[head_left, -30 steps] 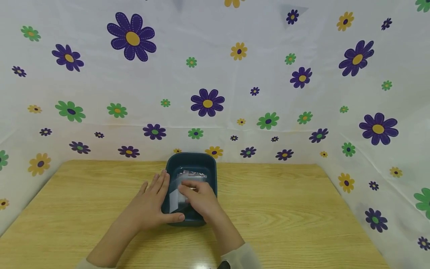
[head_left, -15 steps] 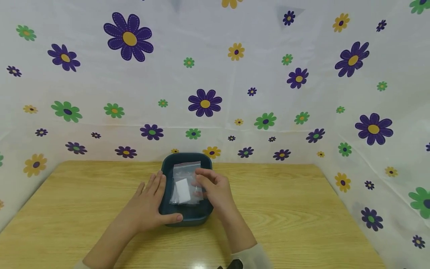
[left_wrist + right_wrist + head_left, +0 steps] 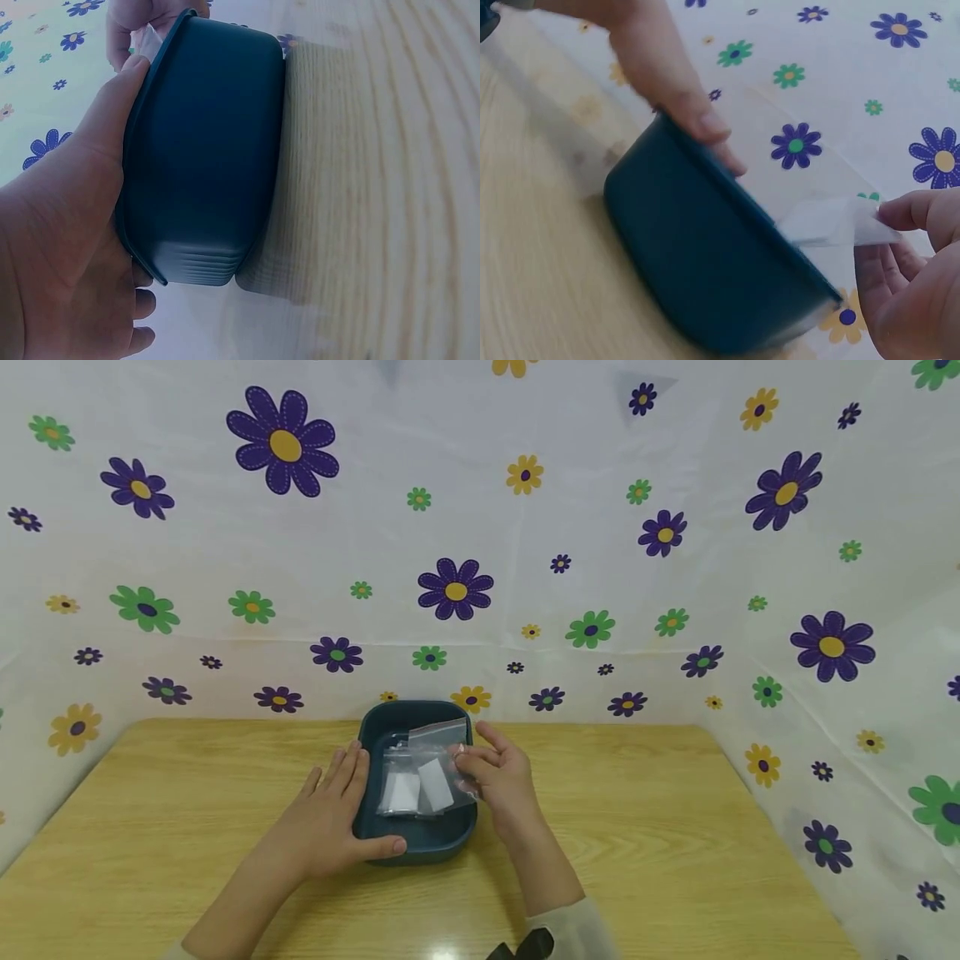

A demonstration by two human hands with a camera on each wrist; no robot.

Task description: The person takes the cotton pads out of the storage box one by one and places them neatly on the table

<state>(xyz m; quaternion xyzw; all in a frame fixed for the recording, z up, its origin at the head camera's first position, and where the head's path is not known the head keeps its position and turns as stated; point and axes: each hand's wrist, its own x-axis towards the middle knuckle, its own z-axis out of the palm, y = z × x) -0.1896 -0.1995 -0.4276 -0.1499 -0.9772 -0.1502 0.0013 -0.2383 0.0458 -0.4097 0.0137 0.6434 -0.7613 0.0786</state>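
Bkgd: white flower-print cloth [image 3: 637, 572], hanging behind the table from abt 10 to 2 o'clock & prob. nearest its far edge at 12. Light wood table [image 3: 637, 827] under everything, w/ visible grain. Dk teal tub [image 3: 420, 853] sits upright on it, a bit to the 6 side of view ctr, far end near the cloth. L hand [image 3: 330, 822] at tub's 8 o'clock: fingers straight & laid along the rim, thumb on near rim at abt 7, so resting on it, not clenched. R hand [image 3: 510, 781] at tub's 3: thumb & fingers pinching the edge of a clear zip bag [image 3: 427, 752]. That bag's tilted, over tub's 2–3 o'clock side, reaching the rim. 2nd clear bag [image 3: 392, 767] lies in tub at abt 9, partly overlapped. White insert [image 3: 403, 793] shows thru the 2nd bag; smaller white strip [image 3: 436, 785] shows thru the pinched one.
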